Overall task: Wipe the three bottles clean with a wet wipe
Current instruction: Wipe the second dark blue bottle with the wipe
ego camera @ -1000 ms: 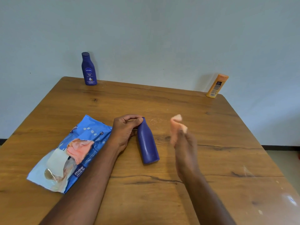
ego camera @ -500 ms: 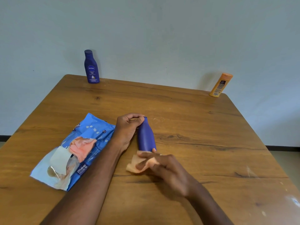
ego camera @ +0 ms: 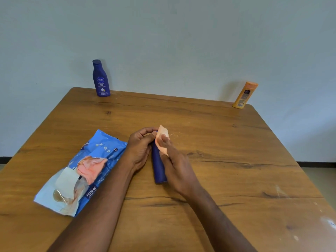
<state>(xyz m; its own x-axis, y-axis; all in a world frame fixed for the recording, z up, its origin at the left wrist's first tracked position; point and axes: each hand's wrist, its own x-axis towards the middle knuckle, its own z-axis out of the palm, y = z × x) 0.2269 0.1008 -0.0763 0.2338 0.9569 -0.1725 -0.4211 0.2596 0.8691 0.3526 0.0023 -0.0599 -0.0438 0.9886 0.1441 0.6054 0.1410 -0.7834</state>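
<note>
A dark blue bottle lies on its side in the middle of the wooden table. My left hand grips its neck end at the far tip. My right hand holds a pale orange wet wipe and presses it onto the upper part of the lying bottle. A second blue bottle stands upright at the far left edge. An orange bottle stands at the far right corner, leaning toward the wall.
A blue wet-wipe pack lies left of my left arm, its flap peeled open and an orange wipe sticking out. The wall rises right behind the table's far edge. Pale smudges mark the table's right front.
My right hand has carried the wipe from the bottle's near end up along its body to the neck end. My left hand has kept its grip.
</note>
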